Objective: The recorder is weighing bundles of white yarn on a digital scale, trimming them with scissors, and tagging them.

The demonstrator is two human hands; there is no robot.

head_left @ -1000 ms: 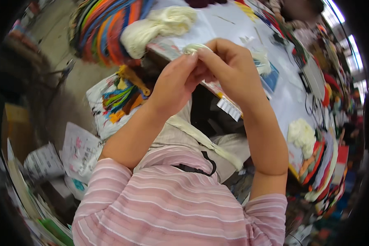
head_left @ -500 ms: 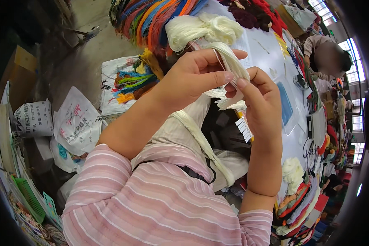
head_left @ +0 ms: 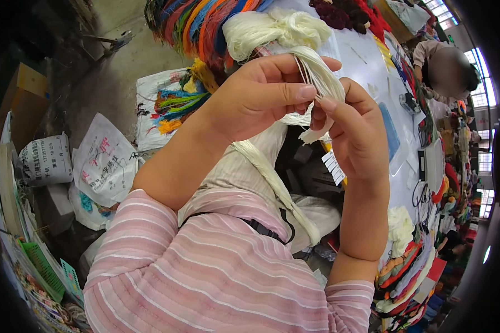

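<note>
Workshop floor [head_left: 129, 61] in grey lies at the upper left; a white table [head_left: 363, 75] runs along the upper and right side, carrying skeins of thread. We locate the cream thread bundle [head_left: 324, 73] between our two hands, raised above the lap and near the table edge. It consists of many fine, smooth, glossy strands laid roughly parallel. The upper part is fanned, with several strands separated at its left edge; the section at the right fingers is gathered, and the lower part flares into a loose end.

Our left hand [head_left: 249, 95] has its fingers extended, with the bundle draped across them and the thumb spaced from the index finger. We cannot tell whether the left thumb tip grips any strands. Our right hand [head_left: 356, 126] holds the bundle, thumb and fingers closed narrowly on it.

Behind the hands, a larger cream skein [head_left: 276, 32] rests on the table beside a multicoloured thread bundle [head_left: 203, 25], which is cut off by the upper edge. A long cream hank [head_left: 276, 187] lies across the lap. The hands hide part of the bundle's underside, and the contact between the two thumbs is hard to make out. We find the co-worker's [head_left: 428, 51] head blurred.
</note>
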